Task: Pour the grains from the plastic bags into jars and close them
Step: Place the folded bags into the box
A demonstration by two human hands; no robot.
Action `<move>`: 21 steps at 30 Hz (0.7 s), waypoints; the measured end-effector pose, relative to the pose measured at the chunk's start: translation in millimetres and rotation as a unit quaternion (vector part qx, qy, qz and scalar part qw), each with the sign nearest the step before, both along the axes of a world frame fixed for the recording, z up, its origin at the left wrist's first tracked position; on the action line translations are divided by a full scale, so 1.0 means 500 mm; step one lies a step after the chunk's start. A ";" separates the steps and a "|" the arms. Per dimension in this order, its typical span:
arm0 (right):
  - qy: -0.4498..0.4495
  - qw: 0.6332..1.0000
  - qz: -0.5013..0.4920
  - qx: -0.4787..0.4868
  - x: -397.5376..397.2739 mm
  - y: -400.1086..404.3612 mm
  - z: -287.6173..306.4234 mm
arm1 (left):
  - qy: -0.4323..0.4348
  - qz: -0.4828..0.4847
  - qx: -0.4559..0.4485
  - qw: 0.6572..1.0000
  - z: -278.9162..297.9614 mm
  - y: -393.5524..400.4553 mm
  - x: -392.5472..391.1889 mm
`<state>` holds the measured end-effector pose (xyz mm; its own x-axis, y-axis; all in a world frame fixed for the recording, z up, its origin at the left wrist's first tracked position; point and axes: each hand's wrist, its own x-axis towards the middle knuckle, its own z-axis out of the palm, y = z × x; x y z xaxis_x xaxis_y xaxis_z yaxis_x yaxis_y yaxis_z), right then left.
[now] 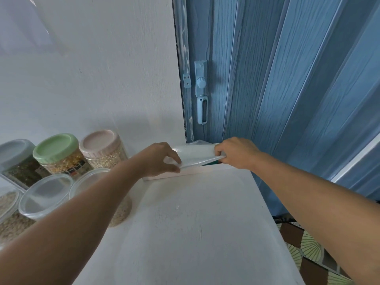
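Both my hands hold a flat, clear plastic bag (195,155) at the far edge of the white table (195,223). My left hand (162,159) pinches its left end and my right hand (236,153) grips its right end. The bag looks empty and stretched between them. At the left stand closed jars of grain: one with a pink lid (100,140), one with a green lid (55,148), one with a grey lid (14,150). In front are two jars with clear lids (47,194), one partly hidden by my left forearm.
A white wall rises behind the jars. A blue folding door (287,79) with a pale handle (201,91) stands behind the table's far right corner. A patterned floor (308,243) shows past the table's right edge. Another grain container (8,202) sits at the far left.
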<state>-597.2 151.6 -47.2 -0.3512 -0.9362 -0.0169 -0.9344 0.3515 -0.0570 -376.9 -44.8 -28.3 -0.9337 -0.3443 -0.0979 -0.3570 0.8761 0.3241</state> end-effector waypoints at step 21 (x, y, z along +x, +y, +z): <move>-0.077 0.996 0.036 0.017 -0.010 0.036 0.036 | 0.025 -0.014 -0.210 0.977 -0.007 0.033 0.002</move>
